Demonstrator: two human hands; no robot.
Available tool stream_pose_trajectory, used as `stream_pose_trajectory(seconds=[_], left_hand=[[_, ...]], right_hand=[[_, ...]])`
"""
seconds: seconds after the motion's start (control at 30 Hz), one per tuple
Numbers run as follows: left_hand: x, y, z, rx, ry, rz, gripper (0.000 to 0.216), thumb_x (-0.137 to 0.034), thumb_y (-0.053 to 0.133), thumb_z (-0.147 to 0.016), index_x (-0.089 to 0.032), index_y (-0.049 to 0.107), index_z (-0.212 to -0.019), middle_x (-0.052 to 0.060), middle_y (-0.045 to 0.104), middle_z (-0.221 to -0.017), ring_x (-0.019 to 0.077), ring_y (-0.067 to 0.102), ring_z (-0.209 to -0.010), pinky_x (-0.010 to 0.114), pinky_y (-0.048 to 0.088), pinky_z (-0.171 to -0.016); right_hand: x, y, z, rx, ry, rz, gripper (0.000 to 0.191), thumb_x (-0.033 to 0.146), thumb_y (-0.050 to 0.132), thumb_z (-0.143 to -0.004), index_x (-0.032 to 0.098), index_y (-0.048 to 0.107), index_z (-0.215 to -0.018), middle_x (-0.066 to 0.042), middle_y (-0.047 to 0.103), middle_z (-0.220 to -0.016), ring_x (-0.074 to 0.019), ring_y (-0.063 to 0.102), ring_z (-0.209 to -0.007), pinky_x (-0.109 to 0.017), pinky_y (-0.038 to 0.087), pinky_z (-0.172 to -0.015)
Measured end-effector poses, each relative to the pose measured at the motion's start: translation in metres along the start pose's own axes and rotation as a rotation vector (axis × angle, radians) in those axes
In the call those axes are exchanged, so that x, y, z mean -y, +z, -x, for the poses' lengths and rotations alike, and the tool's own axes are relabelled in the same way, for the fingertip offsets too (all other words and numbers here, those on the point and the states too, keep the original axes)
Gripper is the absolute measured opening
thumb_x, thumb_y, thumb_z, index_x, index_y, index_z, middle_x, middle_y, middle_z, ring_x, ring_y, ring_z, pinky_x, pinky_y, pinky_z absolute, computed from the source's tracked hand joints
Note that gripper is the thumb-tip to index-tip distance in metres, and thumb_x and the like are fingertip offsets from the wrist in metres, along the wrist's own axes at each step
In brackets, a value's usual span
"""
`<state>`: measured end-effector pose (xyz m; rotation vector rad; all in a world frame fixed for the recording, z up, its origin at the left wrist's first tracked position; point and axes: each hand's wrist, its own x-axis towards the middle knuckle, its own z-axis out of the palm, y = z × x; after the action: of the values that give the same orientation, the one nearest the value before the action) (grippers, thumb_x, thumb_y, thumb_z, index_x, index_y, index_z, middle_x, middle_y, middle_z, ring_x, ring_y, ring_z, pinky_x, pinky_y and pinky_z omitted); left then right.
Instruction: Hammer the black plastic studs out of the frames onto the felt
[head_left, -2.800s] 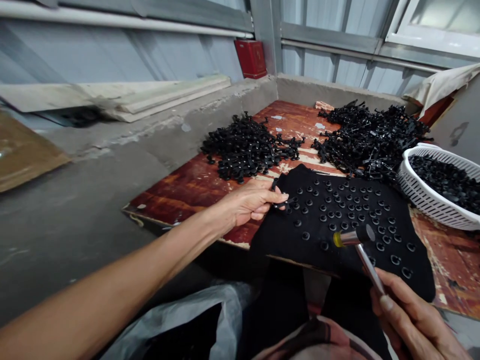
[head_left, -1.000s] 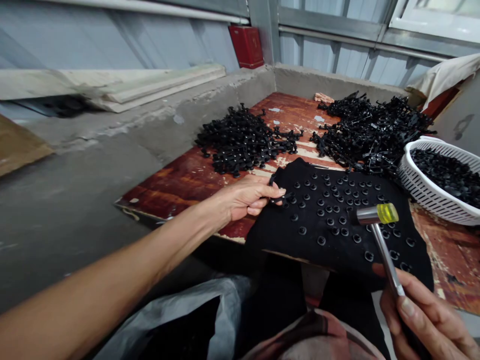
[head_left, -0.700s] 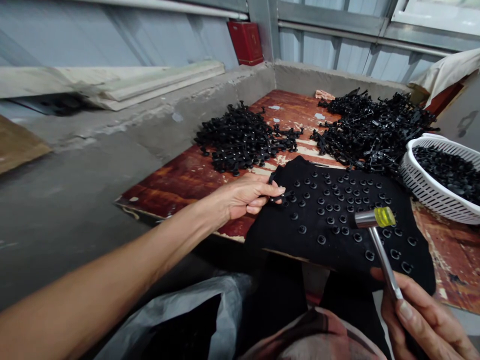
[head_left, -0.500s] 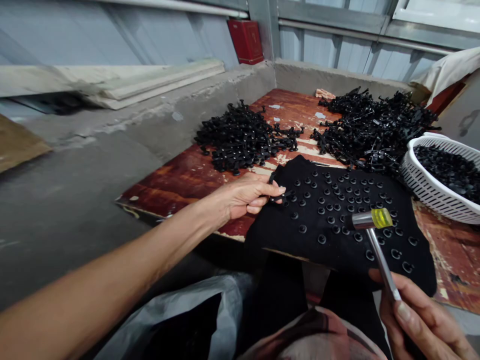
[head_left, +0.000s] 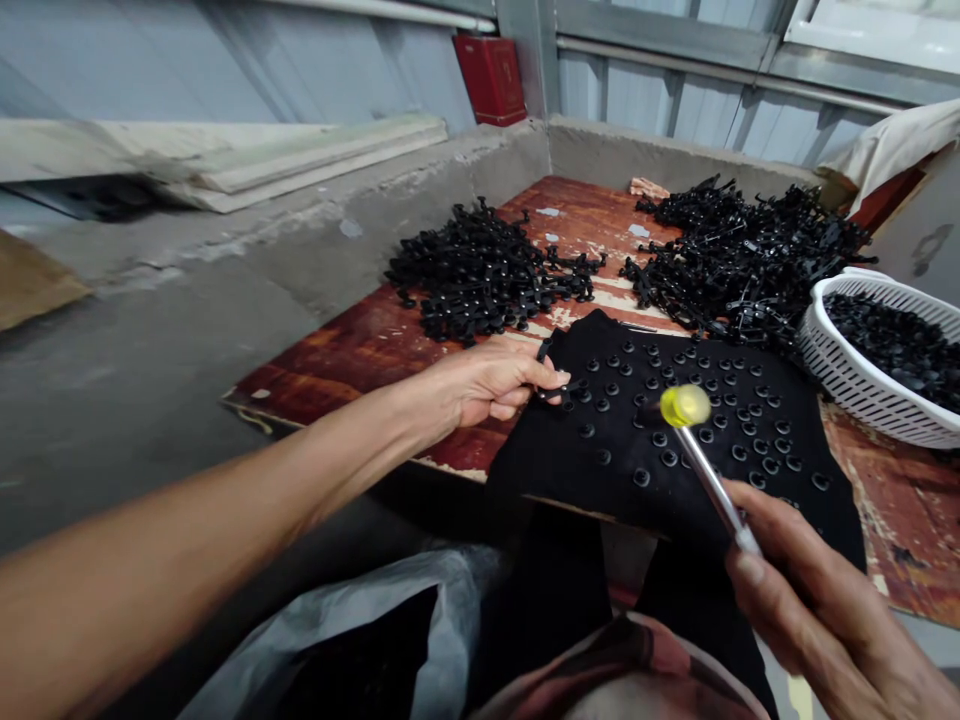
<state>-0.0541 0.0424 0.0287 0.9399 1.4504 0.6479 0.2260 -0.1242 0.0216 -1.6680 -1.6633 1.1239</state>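
My left hand [head_left: 499, 382] is closed on a small black plastic part [head_left: 545, 352] at the left edge of a black cloth [head_left: 544, 465]. Fingers and thumb hide most of that part. Spread over the cloth lie several small round black pieces [head_left: 641, 478], each with a raised centre. In my right hand [head_left: 814, 590] is a mallet [head_left: 709, 475], gripped by its handle. Its metal shaft slopes up to a head with a yellow face, held over the middle of the cloth and slightly blurred. The mallet head is to the right of the black part, apart from it.
Two heaps of black parts, one on the left [head_left: 480, 275] and one on the right [head_left: 742, 260], lie behind the cloth on the worn red-brown tabletop [head_left: 337, 365]. A white basket [head_left: 844, 370] of black pieces stands at right. Below hangs a plastic bag [head_left: 461, 600].
My right hand has brought the mallet left and up, its head closer to my left hand. The left hand keeps its hold on the black part in nearly the same place.
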Motion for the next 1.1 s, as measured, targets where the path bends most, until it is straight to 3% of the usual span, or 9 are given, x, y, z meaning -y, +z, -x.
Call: stream_pose_trajectory(seconds=[0.1,0.17,0.27,0.37,0.5,0.67,0.83,1.0,1.1], left_hand=[[-0.007,0.003,0.004,-0.036,-0.007,-0.031,0.028,-0.003,0.071,-0.066,-0.017,0.048,-0.056,-0.003,0.055,-0.044,-0.0004,0.02,-0.025,0.013,0.01,-0.029],[-0.009,0.004,0.006,-0.038,-0.016,-0.047,0.027,-0.003,0.072,-0.065,-0.017,0.05,-0.058,-0.003,0.054,-0.043,-0.0003,0.019,-0.026,0.014,0.009,-0.031],[-0.009,0.005,0.007,-0.043,-0.03,-0.046,0.029,-0.004,0.073,-0.064,-0.017,0.049,-0.058,-0.003,0.055,-0.043,-0.0003,0.018,-0.026,0.015,0.007,-0.032],[-0.008,0.006,0.007,-0.047,-0.033,-0.04,0.029,-0.005,0.073,-0.065,-0.017,0.048,-0.058,-0.002,0.056,-0.044,-0.0003,0.018,-0.026,0.015,0.007,-0.033],[-0.008,0.008,0.007,-0.049,-0.028,-0.071,0.024,-0.007,0.07,-0.069,-0.017,0.05,-0.06,0.0,0.06,-0.047,0.0,0.018,-0.026,0.015,0.007,-0.032],[-0.007,0.007,0.006,-0.04,-0.018,-0.067,0.027,-0.008,0.069,-0.071,-0.017,0.048,-0.058,0.002,0.061,-0.047,0.0002,0.018,-0.027,0.015,0.008,-0.032],[-0.004,0.006,0.004,-0.034,-0.019,-0.02,0.026,-0.006,0.073,-0.066,-0.017,0.051,-0.058,0.001,0.059,-0.045,-0.0003,0.018,-0.026,0.015,0.006,-0.032],[-0.002,0.006,0.005,-0.005,-0.011,0.013,0.025,-0.005,0.071,-0.066,-0.016,0.051,-0.058,0.001,0.059,-0.046,-0.0004,0.019,-0.026,0.015,0.008,-0.032],[0.0,0.006,0.005,-0.007,-0.011,0.004,0.022,-0.006,0.069,-0.068,-0.016,0.051,-0.059,0.0,0.059,-0.046,-0.0002,0.019,-0.026,0.015,0.008,-0.031]], right_hand=[[0.019,-0.001,-0.029,0.011,-0.429,0.257,0.044,0.029,0.05,-0.099,0.028,0.05,-0.143,-0.011,0.063,-0.138,-0.026,0.06,-0.125,-0.04,0.05,-0.104],[0.029,0.002,-0.046,-0.008,-0.613,0.3,0.045,0.02,0.046,-0.1,0.023,0.047,-0.145,-0.012,0.061,-0.14,-0.0248,0.06,-0.126,-0.038,0.05,-0.104],[0.033,0.01,-0.062,0.007,-0.739,0.337,0.056,0.014,0.044,-0.099,0.02,0.032,-0.153,-0.014,0.062,-0.139,-0.0239,0.062,-0.124,-0.036,0.053,-0.101],[0.029,0.016,-0.071,0.048,-0.71,0.436,0.067,0.011,0.043,-0.096,0.019,0.019,-0.158,-0.015,0.07,-0.121,-0.025,0.072,-0.1,-0.04,0.06,-0.09],[0.025,0.017,-0.077,0.092,-0.601,0.597,0.068,0.006,0.04,-0.091,0.016,0.025,-0.157,-0.012,0.071,-0.096,-0.0208,0.07,-0.065,-0.038,0.063,-0.068],[0.031,0.016,-0.069,0.03,-0.667,0.503,0.074,0.006,0.04,-0.091,0.025,0.017,-0.159,-0.01,0.07,-0.101,-0.0188,0.068,-0.066,-0.033,0.062,-0.07],[0.032,0.021,-0.067,0.078,-0.61,0.637,0.068,0.004,0.036,-0.09,0.011,0.026,-0.156,-0.016,0.07,-0.099,-0.0197,0.066,-0.061,-0.037,0.061,-0.066],[0.035,0.02,-0.067,0.063,-0.619,0.566,0.072,0.004,0.037,-0.091,0.016,0.017,-0.159,-0.014,0.07,-0.101,-0.02,0.068,-0.069,-0.036,0.061,-0.072],[0.039,0.021,-0.069,0.06,-0.605,0.626,0.069,0.003,0.037,-0.088,0.012,0.029,-0.155,-0.014,0.07,-0.094,-0.0219,0.069,-0.069,-0.038,0.061,-0.07]])
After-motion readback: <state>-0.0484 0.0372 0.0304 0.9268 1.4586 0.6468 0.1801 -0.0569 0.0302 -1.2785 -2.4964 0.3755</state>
